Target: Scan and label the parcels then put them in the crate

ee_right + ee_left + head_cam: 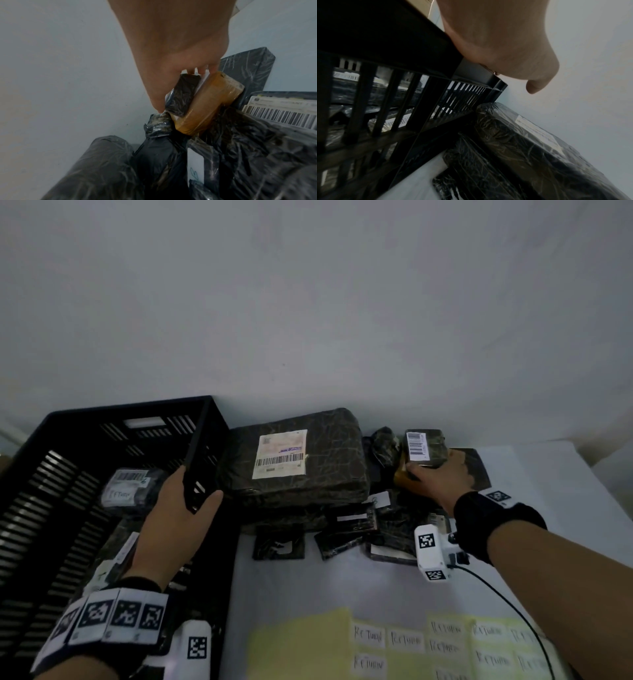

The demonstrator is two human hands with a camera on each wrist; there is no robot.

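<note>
Currently, left hand [178, 518] fingers grip the crate [51, 474] rim at left of frame; right hand [442, 477] fingers hold a small parcel [424, 448] at right.

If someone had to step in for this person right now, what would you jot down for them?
Left hand grips the near corner of the black crate.
Right hand holds a small black parcel, barcode up, at the back of the pile.
Done: one parcel labelled RETURN lies in the crate, with others beside it.
Left: the held parcel, the large parcel and the smaller ones around it. RETURN labels wait on the yellow sheets near you. No scanner is in view.
</note>
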